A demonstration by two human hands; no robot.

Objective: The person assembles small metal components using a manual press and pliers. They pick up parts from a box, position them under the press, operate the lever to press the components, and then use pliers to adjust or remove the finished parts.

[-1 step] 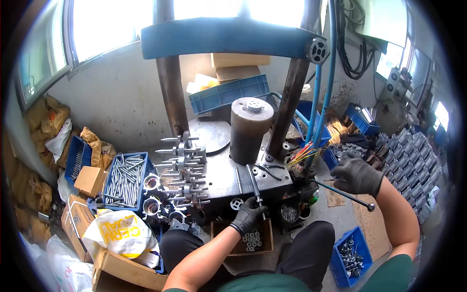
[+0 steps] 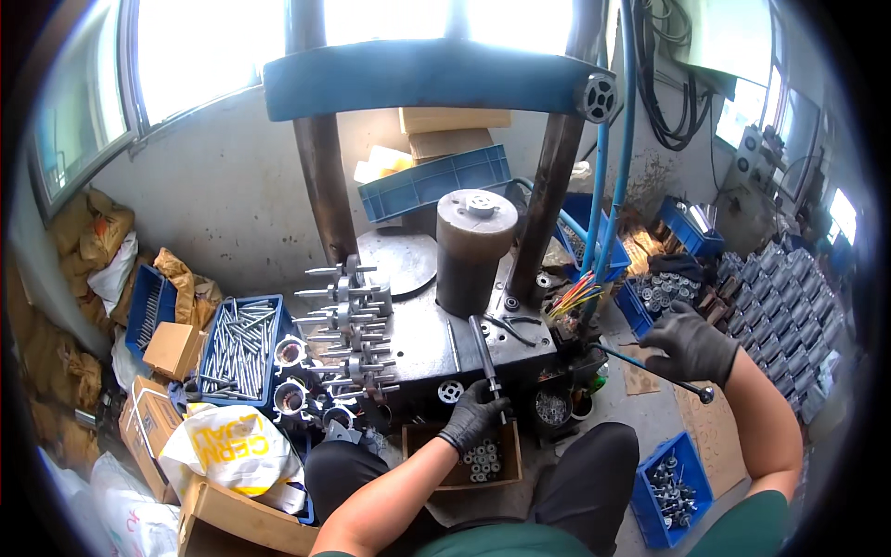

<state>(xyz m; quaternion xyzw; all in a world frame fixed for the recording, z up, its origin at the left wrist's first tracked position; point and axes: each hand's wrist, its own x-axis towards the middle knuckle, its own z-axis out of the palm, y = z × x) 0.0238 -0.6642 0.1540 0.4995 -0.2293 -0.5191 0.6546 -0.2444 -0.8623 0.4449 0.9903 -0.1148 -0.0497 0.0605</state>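
My left hand [image 2: 473,420], in a black glove, is closed around the lower end of a metal shaft [image 2: 494,379]. The shaft lines up with a dark bar [image 2: 481,342] lying over the front edge of the press table [image 2: 418,348]. My gloved right hand [image 2: 694,345] is raised at the right with bent fingers apart, beside a lever [image 2: 645,368] with a ball end; no grip on it shows. A thick steel cylinder [image 2: 475,251] stands on the table. Near it lie a thin rod [image 2: 453,345] and dark pliers [image 2: 510,330].
Rotor shafts [image 2: 348,320] line the table's left edge. Left of them is a blue bin of shafts [image 2: 241,348]. A box of small round parts [image 2: 483,459] sits between my knees. A blue bin [image 2: 670,492] is at lower right, grey cylinders [image 2: 780,316] beyond. Blue hoses [image 2: 613,195] hang right.
My right hand has shifted slightly right and down, away from the lever's near side. My left hand keeps its hold on the shaft. The whole view has moved a little.
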